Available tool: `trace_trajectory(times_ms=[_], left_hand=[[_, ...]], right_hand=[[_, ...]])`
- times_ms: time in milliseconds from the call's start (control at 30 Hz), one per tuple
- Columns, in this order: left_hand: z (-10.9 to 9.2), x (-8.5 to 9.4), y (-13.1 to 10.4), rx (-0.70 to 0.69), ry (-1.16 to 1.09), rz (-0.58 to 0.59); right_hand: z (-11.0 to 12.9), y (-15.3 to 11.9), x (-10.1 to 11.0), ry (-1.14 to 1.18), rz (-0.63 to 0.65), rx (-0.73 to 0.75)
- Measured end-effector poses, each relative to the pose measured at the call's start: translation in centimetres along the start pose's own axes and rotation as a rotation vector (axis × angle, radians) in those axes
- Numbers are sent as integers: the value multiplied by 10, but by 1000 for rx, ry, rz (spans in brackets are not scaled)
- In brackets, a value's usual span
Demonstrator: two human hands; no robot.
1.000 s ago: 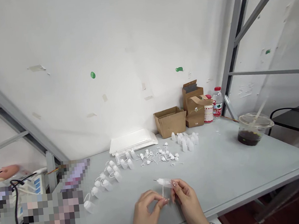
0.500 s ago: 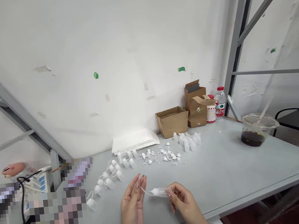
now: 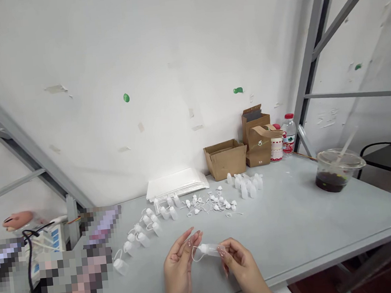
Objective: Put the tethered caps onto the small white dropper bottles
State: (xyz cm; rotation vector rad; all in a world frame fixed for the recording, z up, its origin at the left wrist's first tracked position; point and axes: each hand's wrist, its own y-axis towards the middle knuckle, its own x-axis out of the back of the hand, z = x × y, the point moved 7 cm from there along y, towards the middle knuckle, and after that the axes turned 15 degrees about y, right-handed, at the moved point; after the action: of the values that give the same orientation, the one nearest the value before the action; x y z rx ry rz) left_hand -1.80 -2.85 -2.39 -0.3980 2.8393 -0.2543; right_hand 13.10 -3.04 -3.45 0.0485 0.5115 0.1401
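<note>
My right hand (image 3: 236, 258) is closed round the base of a small translucent squeeze bottle (image 3: 212, 250), which lies nearly level with its nozzle pointing left. A thin white strap (image 3: 197, 259) loops down from the bottle's neck to my left hand (image 3: 182, 257). Those left fingers pinch the strap's far end beside the nozzle; the tip they hold is mostly hidden. Beyond my hands lies a loose pile of white nozzle caps (image 3: 217, 206) with straps. Left of them stand several capped bottles (image 3: 143, 239) in rough rows.
Uncapped bottles (image 3: 250, 188) stand in front of a cardboard box (image 3: 226, 162) and a paper bag (image 3: 258, 145). White sheets (image 3: 174, 184) are stacked by the wall. A lidded plastic bowl (image 3: 336, 174) with dark liquid sits at right. A power strip (image 3: 54, 240) is at left.
My left hand has moved right, towards the bottle's nozzle, bending the strap into a tighter loop. My right hand keeps its hold on the bottle in about the same place.
</note>
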Motion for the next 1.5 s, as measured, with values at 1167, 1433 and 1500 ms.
trace_trajectory(times_ms=[1167,1433,1500], left_hand=[[-1,-1,-9,-35,65,-204],[-5,0,-4,-38,140,-109],[-5,-1,-2,-30,104,-71]], right_hand=[[-6,-2,1,-112,-9,-23],[-6,0,0,-96,16,-47],[-5,0,-1,-84,21,-44]])
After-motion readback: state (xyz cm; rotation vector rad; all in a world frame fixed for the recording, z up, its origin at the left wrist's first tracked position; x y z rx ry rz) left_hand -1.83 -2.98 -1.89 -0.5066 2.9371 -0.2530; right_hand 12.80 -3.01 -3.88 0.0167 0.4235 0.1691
